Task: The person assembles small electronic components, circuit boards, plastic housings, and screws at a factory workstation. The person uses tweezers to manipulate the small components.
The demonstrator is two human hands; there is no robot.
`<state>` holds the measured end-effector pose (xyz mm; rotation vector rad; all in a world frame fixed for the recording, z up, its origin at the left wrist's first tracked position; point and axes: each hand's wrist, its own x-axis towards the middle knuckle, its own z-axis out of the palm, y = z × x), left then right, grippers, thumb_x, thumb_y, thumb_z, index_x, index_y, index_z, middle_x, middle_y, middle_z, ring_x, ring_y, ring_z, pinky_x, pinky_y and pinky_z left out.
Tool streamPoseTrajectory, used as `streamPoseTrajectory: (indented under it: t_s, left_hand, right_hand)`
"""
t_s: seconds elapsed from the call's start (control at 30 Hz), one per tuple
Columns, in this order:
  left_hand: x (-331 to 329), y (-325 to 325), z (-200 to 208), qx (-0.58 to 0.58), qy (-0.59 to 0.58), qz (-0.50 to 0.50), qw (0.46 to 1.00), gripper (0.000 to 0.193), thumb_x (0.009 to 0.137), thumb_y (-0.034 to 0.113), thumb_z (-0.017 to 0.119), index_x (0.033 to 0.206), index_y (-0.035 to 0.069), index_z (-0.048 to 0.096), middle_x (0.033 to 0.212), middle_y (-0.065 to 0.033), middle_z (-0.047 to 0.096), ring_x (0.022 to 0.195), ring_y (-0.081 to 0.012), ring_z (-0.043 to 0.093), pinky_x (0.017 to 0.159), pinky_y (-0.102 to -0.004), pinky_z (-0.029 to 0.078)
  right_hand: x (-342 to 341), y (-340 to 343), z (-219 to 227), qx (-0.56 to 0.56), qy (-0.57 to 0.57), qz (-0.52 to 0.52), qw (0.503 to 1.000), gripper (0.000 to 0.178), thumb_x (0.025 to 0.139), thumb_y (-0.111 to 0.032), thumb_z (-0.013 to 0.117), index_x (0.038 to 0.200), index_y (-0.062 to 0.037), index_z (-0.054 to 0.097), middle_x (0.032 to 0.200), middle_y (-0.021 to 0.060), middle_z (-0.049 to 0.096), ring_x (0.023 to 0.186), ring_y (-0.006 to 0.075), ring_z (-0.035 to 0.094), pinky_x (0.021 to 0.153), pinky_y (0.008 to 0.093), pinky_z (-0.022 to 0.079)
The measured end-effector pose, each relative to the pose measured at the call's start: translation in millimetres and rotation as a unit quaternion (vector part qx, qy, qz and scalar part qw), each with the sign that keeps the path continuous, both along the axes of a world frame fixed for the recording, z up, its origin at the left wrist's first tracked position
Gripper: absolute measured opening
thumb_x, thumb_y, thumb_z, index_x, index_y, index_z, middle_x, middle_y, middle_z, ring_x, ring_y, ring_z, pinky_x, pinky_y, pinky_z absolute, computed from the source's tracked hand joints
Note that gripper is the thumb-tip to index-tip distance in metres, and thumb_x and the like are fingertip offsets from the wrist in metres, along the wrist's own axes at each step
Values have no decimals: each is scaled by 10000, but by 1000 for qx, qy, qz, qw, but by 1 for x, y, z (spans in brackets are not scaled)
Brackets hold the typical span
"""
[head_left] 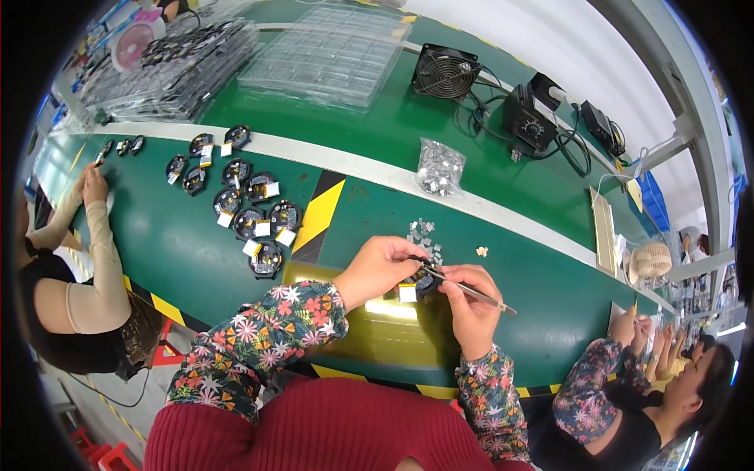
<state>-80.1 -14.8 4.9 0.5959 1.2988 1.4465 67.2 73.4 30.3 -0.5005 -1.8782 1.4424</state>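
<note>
A pink fan [138, 41] stands at upper left, clear plastic trays [323, 61] at top centre. Upper right of centre sit a black axial fan [446, 72] and dial-fronted control box [531, 122]; red stools [116, 458] stand lower left.

A green workbench [173, 228] carries round black electronic housings [258, 188] with white rectangular pouches [262, 228], small grey square pieces [425, 227], a glossy yellow rectangular mat [377, 337], and a pale scrap [481, 252] too small to identify.

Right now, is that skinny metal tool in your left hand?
No, the skinny metal tool is in my right hand, while my left hand is at the round black device.
</note>
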Motion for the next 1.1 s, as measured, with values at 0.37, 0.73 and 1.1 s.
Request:
streamPoseTrajectory:
  t_s: [0.37, 0.73, 1.1]
  left_hand:
    - [3, -1, -1, 11, 21, 19, 1000, 161, 818, -39, 525, 965, -47, 589, 857, -59, 625, 759, -78, 585, 671, -204, 476]
    - [7, -2, -7, 39, 37, 28, 998, 156, 824, -32, 522, 968, -46, 582, 818, -32, 616, 688, -39, 564, 555, -176, 447]
    - [10, -1, -5, 39, 58, 38, 997, 143, 803, -12, 524, 919, -55, 596, 728, -43, 614, 559, -47, 530, 467, -197, 418]
  right_hand:
    - [-2, -4, 6, 122, -28, -6, 992, 63, 757, 49, 609, 809, 21, 587, 865, 137, 622, 788, 188, 613, 684, 260, 490]
    - [0, -1, -4, 12, -16, -6, 1000, 45, 767, 52, 597, 799, 27, 578, 871, 132, 619, 783, 174, 604, 682, 255, 490]
    - [1, 1, -2, -205, 11, 8, 979, 48, 830, 22, 564, 863, 21, 529, 915, 122, 609, 803, 135, 596, 660, 233, 527]
